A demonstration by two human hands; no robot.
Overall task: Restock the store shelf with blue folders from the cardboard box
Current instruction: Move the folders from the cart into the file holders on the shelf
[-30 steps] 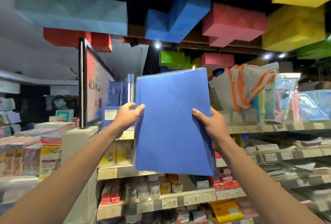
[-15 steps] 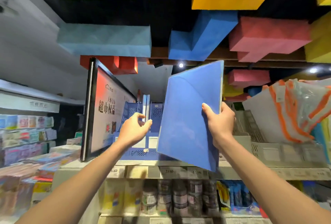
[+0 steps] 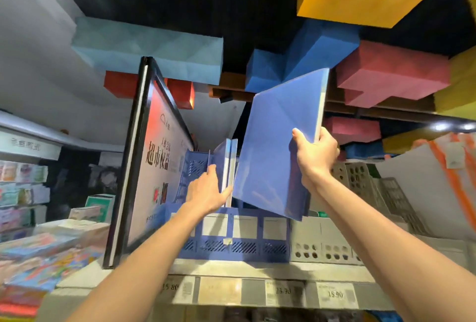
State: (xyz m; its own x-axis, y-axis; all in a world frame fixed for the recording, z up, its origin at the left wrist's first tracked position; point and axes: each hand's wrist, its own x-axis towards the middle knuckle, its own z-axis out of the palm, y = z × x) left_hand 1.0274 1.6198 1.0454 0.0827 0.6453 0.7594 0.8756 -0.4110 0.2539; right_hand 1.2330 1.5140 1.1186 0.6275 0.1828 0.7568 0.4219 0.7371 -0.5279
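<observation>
My right hand [image 3: 315, 154] grips the right edge of a stack of blue folders [image 3: 278, 151], held upright and tilted above a blue plastic file rack [image 3: 231, 243] on the top shelf. The stack's lower corner hangs just over the rack's right side. My left hand [image 3: 207, 191] reaches into the rack and presses flat against the folders standing there [image 3: 228, 164], pushing them leftward; it holds nothing closed in its fingers. The cardboard box is out of sight.
A tall framed sign [image 3: 152, 167] stands left of the rack. Grey perforated file racks [image 3: 360, 218] sit to its right, with orange-and-white packets [image 3: 453, 180] beyond. Price tags [image 3: 283, 293] line the shelf edge. Coloured ceiling blocks hang overhead. Stationery piles lie at lower left.
The view has tilted up and closer. The left hand let go of the stack and moved onto the standing folders in the rack. The right hand carried the stack toward the rack.
</observation>
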